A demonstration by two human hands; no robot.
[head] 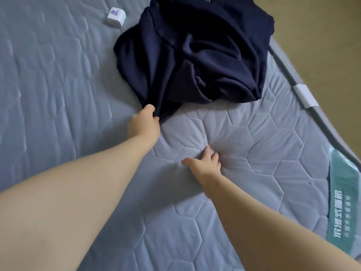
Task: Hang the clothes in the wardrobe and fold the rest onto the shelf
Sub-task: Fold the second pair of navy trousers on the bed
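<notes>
So the left hand (pixel 144 122) has its thumb and fingers closed on the near edge of the crumpled dark navy fabric garment (pixel 195 55). It's a pinch right at the lowest corner of the cloth, fingers curled in with the fabric bunched between them. The rest of the garment lies in a rumpled heap on the grey-blue quilted mattress with the hexagon stitching (pixel 58 94), toward the far right side and close to the mattress edge.

The right hand (pixel 205 163) isn't holding anything. It's flat, fingers spread and fairly straight, pressing down into the mattress, and you can see the quilting dimple and crease around the fingertips. It sits nearer the camera than the garment, not touching it.

For writing, there's a teal fabric label with white Chinese characters (pixel 340 202) sewn at the right edge of the mattress, one big line and a smaller line under it. It's sideways from here and I can't read it properly. A small white box with purple marks on top (pixel 116 17) sits on the mattress at the far left of the garment, a bit apart from it, and those marks are too blurry to read. There's also a plain white tag (pixel 304 94) on the mattress border, with tan flooring (pixel 322 26) beyond.
</notes>
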